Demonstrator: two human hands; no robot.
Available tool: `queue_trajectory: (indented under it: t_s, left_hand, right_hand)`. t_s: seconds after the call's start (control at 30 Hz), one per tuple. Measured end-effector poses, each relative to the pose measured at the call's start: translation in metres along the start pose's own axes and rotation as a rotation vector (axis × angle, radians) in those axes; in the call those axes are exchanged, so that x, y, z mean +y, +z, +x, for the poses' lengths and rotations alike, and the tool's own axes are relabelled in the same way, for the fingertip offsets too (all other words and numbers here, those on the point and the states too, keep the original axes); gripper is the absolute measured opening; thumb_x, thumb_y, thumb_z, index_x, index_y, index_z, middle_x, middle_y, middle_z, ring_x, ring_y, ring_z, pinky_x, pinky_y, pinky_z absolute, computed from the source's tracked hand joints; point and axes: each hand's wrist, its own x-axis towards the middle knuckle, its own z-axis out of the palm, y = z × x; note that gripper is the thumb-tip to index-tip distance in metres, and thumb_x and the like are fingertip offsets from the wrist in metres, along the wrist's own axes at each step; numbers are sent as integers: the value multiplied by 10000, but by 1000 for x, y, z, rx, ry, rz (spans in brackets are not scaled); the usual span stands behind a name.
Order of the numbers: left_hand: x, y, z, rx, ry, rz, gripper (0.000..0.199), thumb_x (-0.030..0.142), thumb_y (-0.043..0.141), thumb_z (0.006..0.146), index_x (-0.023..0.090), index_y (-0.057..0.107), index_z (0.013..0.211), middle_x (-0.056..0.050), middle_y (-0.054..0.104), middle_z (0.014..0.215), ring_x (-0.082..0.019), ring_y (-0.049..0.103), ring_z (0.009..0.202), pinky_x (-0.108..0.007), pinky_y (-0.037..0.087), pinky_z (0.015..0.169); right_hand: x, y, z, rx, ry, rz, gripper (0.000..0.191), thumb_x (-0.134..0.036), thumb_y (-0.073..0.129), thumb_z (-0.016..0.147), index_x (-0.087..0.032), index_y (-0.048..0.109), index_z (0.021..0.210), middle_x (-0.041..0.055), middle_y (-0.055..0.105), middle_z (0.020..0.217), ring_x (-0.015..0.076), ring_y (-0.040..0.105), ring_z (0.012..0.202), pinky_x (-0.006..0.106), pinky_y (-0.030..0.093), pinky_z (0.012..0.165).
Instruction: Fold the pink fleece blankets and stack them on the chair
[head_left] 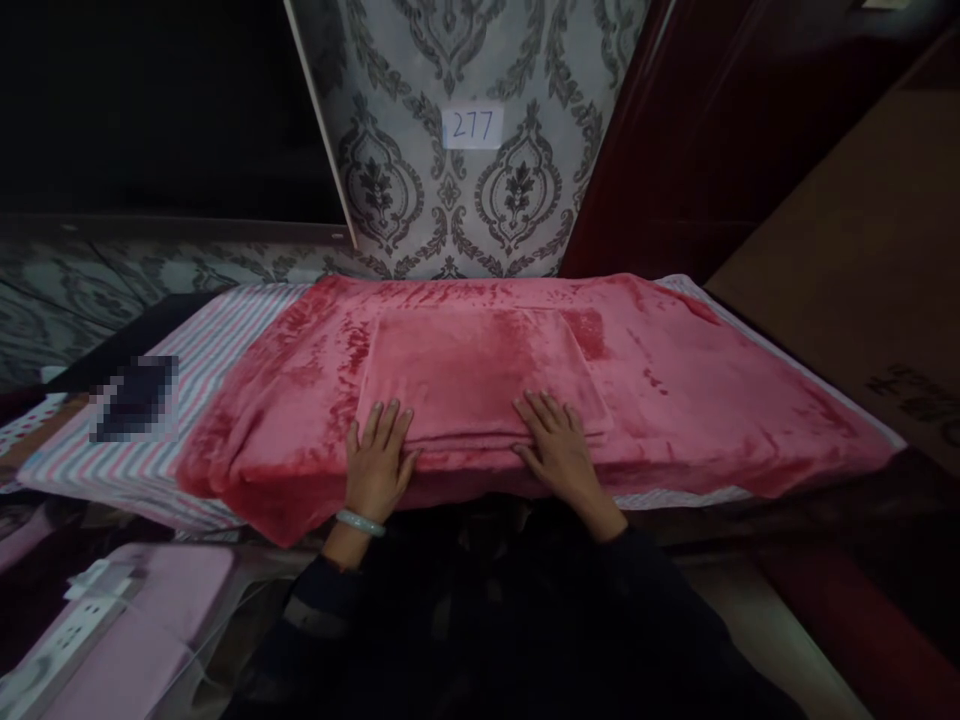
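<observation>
A pink plush cloth (480,370), folded into a flat rectangle, lies in the middle of a larger pink plush blanket (690,400). My left hand (377,463) rests palm down with spread fingers at the folded cloth's near left corner. On the near right part of it lies my right hand (557,445), also flat with fingers apart. Neither hand grips anything. Stacked layers show along the folded edge between the two hands. A pale bracelet circles my left wrist.
Beneath the blanket a striped cloth (225,340) covers the table. A blurred dark object (135,400) lies at its left end. A large black screen (150,110) stands behind left, a cardboard box (862,230) at right. A power strip (71,640) sits lower left.
</observation>
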Motion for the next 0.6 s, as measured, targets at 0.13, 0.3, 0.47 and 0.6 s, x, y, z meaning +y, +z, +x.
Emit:
queue_trajectory:
  t_s: [0.13, 0.3, 0.47, 0.6]
  left_hand:
    - [-19, -8, 7, -9, 1, -33, 551, 349, 513, 942, 180, 518, 1466, -150, 401, 1603, -365, 318, 1498, -572, 325, 1184]
    - [-31, -13, 19, -23, 6, -36, 601, 158, 564, 805, 198, 565, 1405, -158, 432, 1571, -366, 500, 1349, -529, 420, 1128]
    - [-37, -25, 30, 31, -1, -18, 505, 115, 506, 760, 170, 645, 1243, -158, 627, 1325, -324, 591, 1209, -459, 485, 1048]
    - [-43, -64, 62, 144, 42, -35, 435, 172, 487, 770, 191, 657, 1171, -129, 687, 1168, -306, 626, 1107, -437, 511, 949]
  right_hand:
    - [28, 0, -9, 50, 72, -8, 658, -285, 527, 907, -262, 397, 1552, 100, 430, 1591, 314, 354, 1471, 583, 267, 1178]
    - [64, 3, -18, 187, 134, 73, 699, -142, 508, 795, -192, 475, 1491, 143, 484, 1533, 317, 412, 1423, 552, 381, 1131]
    - [76, -4, -13, 276, 163, 142, 666, -87, 482, 711, -224, 611, 1350, 108, 640, 1334, 315, 566, 1200, 514, 479, 1028]
    - [79, -47, 13, 412, 125, 138, 461, -148, 477, 762, -235, 694, 1160, 96, 719, 1052, 316, 601, 1001, 495, 497, 936]
